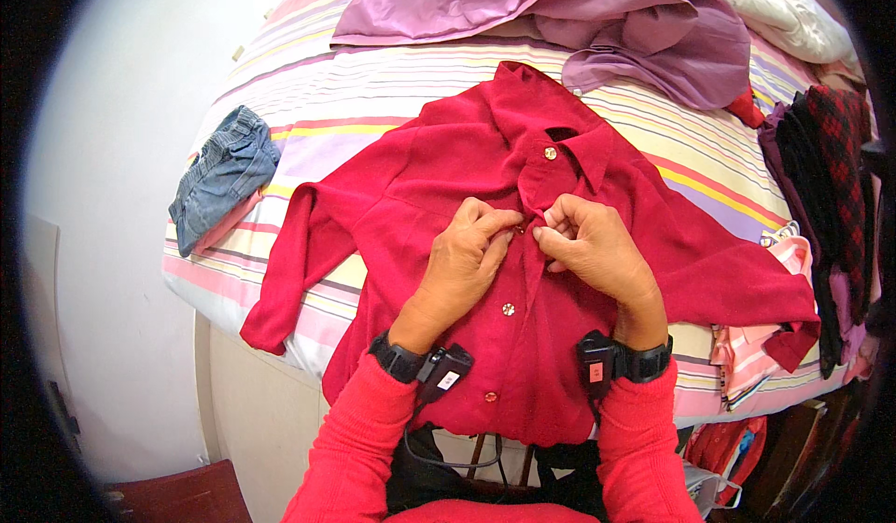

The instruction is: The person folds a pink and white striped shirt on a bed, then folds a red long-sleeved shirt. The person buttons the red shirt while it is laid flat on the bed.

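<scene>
A dark red collared shirt point(448, 194) lies front side up on a bed, its sleeves spread to both sides. My left hand point(467, 260) pinches a small button point(519, 229) at the front placket between thumb and fingers. Just beside it, my right hand point(595, 243) grips the folded edge of the placket. Above my hands, a shiny button point(551, 153) sits below the collar point(588, 155). Farther down the front are another button point(508, 309) and a lower one point(491, 397). The shirt's hem hangs over the bed's near edge.
Striped bedding point(315, 96) covers the bed. Folded denim point(227, 173) lies at the left, and a purple cloth point(525, 5) is heaped at the back. Dark folded clothes point(815, 194) are stacked at the right, near a pink striped garment point(745, 362). A white wall point(119, 173) stands left.
</scene>
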`<state>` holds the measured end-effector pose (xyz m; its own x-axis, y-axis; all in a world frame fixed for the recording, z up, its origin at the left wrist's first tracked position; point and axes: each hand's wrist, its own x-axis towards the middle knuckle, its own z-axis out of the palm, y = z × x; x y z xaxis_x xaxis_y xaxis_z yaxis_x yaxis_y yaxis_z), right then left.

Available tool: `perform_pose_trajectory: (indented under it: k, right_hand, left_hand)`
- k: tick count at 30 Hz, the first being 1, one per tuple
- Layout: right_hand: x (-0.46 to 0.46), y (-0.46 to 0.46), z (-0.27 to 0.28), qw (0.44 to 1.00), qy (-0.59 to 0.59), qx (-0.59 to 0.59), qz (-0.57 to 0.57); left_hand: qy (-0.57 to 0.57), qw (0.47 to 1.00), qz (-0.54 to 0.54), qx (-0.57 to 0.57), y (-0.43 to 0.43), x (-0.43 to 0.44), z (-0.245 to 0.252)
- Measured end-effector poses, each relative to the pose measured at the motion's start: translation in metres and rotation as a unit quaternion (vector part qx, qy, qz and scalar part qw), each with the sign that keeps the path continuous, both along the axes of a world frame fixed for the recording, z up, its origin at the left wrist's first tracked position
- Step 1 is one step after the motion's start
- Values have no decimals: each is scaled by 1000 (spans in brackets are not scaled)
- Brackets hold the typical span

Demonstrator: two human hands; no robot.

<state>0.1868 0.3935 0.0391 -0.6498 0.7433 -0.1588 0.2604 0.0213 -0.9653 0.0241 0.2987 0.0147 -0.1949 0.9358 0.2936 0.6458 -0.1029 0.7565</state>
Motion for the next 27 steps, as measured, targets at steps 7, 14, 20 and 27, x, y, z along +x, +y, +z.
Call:
perform_pose_trajectory:
  k: [7,14,20,27]
  right_hand:
    - [-1,-2,3,1000,13,-28,-6]
    - [0,0,-1,1000,-4,15,-14]
    - [-5,-1,-10,993,-27,109,-34]
    - [-7,-2,-11,989,-47,138,-38]
  left_hand:
    - [-15,998,54,-12,1,9,-3]
    - [119,993,11,14,2,8,-5]
    - [129,992,3,17,3,9,-7]
    - [103,995,1,9,3,8,-9]
